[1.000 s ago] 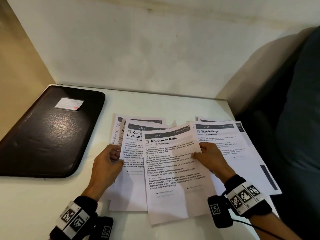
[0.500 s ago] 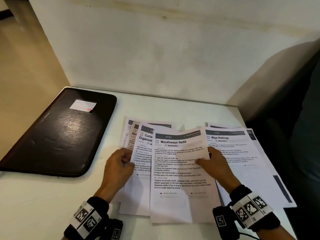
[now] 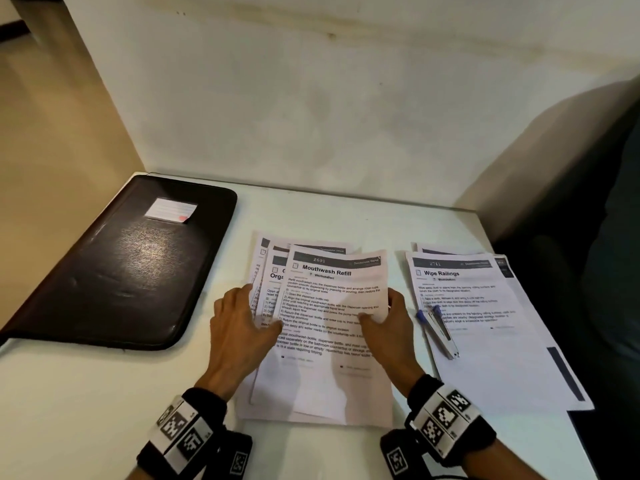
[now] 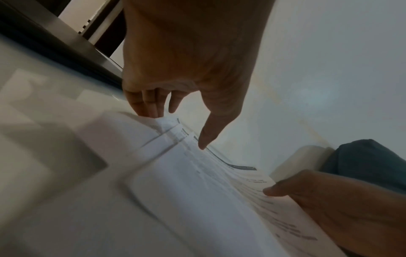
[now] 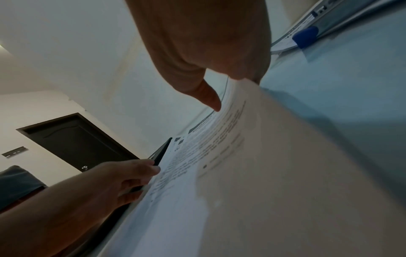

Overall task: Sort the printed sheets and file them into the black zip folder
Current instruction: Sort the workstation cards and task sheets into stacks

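The left hand [image 3: 242,327] lies with fingers extended on the left edge of the fanned pile of printed sheets [image 3: 277,393] in the middle of the desk [image 3: 86,410], its thumb on the top page; nothing is pinched, it presses and steadies. The right hand [image 3: 388,327] pinches the right edge of the "Mouthwash Refill" sheet [image 3: 332,299], thumb on top and fingers curled beneath, so that edge lifts a little off the pile. A second pile headed "Wipe Railings" [image 3: 485,323] lies toward the right edge of the desk with two blue-capped pens [image 3: 438,332] on it. The black zip folder [image 3: 121,271] lies closed at the far left corner, apart from the paper.

The step looks like squaring the left pile. To do it well, I would lower the lifted sheet flat, then draw both hands inward along the side edges so the fanned pages slide into line. Light pressure should avoid creasing. The folder is not yet unzipped.
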